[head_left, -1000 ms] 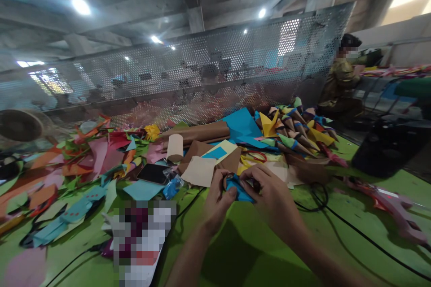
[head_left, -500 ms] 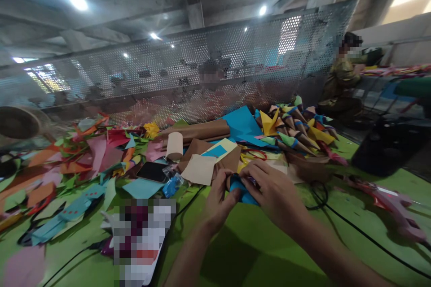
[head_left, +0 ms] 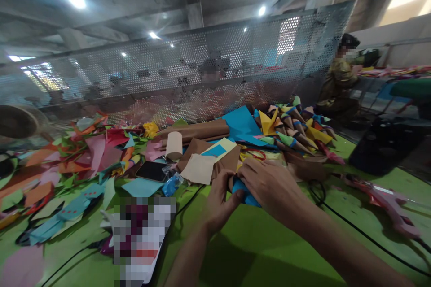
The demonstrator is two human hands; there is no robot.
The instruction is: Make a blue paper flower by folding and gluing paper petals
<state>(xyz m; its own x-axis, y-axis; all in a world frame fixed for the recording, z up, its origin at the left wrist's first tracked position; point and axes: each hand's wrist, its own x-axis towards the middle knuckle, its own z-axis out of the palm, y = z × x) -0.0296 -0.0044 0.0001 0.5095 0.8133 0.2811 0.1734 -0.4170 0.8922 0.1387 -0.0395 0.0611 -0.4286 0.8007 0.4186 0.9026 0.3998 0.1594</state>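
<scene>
Both my hands meet over a blue piece of paper (head_left: 245, 193) with a brown part under it, just above the green table (head_left: 256, 251). My left hand (head_left: 220, 204) pinches its left edge with thumb and fingers. My right hand (head_left: 269, 184) lies over the top of it, fingers curled round it, hiding most of it. Right behind my hands lie a tan square sheet (head_left: 199, 168) and brown sheets.
A pile of paper cones (head_left: 296, 132) lies at the back right, coloured scraps (head_left: 84, 157) at the left. A phone (head_left: 151, 171), a brown roll (head_left: 197, 131), a pink glue gun (head_left: 387, 199) with black cables and a perforated metal screen (head_left: 208, 76) surround them. Another person (head_left: 340, 83) sits far right.
My right hand has slid left and forward over the blue paper, covering more of it. My left hand's thumb has pressed in closer against the paper's edge.
</scene>
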